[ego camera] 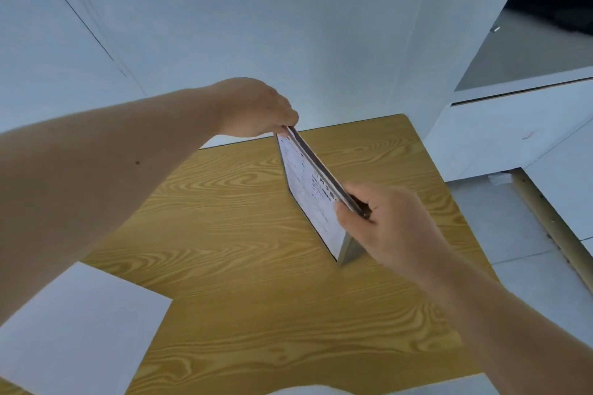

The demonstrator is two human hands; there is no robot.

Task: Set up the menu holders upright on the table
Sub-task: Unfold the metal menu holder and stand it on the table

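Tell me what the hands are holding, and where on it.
Both hold the tent-shaped printed menu holder by its top ridge: left hand pinches the far end, right hand the near end.

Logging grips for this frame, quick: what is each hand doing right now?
Left hand: closed, pinching the far top corner of the menu holder.
Right hand: closed, gripping the near top corner of the same holder, which stands on the table.
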